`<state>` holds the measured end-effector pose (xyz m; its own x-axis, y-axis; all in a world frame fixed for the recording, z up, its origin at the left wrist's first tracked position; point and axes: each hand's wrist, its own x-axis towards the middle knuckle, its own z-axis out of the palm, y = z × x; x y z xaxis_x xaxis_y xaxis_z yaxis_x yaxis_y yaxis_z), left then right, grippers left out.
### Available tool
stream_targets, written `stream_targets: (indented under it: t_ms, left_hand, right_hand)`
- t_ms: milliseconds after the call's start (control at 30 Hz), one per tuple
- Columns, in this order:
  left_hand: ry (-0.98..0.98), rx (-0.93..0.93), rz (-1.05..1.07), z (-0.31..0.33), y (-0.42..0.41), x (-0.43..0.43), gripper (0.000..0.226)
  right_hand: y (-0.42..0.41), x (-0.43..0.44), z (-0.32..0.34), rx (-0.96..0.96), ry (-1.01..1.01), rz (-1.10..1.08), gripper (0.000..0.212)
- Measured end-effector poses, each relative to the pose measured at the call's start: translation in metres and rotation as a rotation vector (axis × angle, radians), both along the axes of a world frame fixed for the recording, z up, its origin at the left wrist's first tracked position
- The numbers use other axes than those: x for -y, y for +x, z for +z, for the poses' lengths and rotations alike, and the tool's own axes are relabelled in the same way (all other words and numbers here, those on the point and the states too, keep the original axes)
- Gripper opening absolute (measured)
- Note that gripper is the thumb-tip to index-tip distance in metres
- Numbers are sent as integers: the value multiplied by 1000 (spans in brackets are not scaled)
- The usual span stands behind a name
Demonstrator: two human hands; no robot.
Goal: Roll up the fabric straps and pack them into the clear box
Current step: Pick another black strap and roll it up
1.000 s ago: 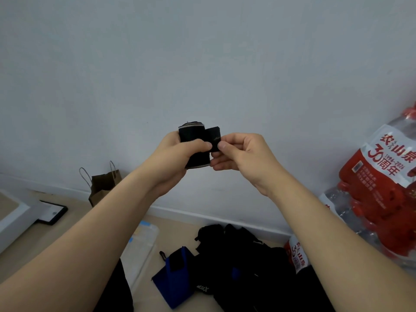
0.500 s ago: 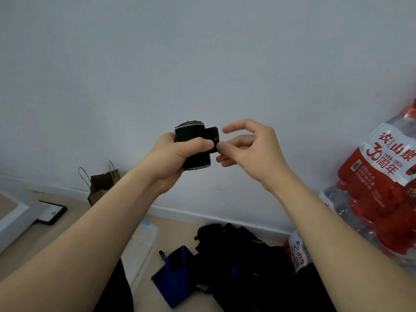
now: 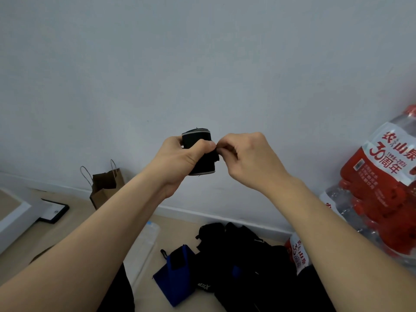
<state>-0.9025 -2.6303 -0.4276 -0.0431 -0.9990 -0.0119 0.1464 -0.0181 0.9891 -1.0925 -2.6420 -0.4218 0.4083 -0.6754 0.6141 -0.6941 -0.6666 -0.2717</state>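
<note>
The left hand wraps the rolled strap and covers its middle; the fingers behind the roll are out of sight. The right hand pinches the roll's loose end, and most of that end is hidden under its curled fingertips. The left forearm covers most of the clear box, so its contents cannot be told. The pile of black straps runs off the bottom edge, and single straps cannot be told apart. The pack of water bottles is cut by the right edge.
</note>
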Motion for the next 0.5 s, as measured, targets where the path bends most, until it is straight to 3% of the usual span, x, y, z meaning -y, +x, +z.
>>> stream_targets:
  t_ms: [100, 200, 300, 400, 433, 500]
  left_hand:
    - [45, -7, 25, 0, 2, 2, 21]
    - [154, -152, 35, 1, 2, 3, 27]
    - [217, -305, 11, 1, 0, 2, 35]
    - [183, -320, -26, 2, 0, 1, 34]
    - [165, -316, -19, 2, 1, 1, 33]
    - [140, -298, -11, 3, 5, 1, 33]
  right_hand:
    - [5, 1, -3, -78, -131, -21, 13]
    - [11, 1, -4, 39, -165, -39, 8]
    - [18, 0, -3, 345, 6, -82, 8]
    - [15, 8, -1, 672, 305, -124, 13]
    - [9, 11, -1, 696, 354, -159, 13]
    - [-5, 14, -4, 536, 390, -234, 14]
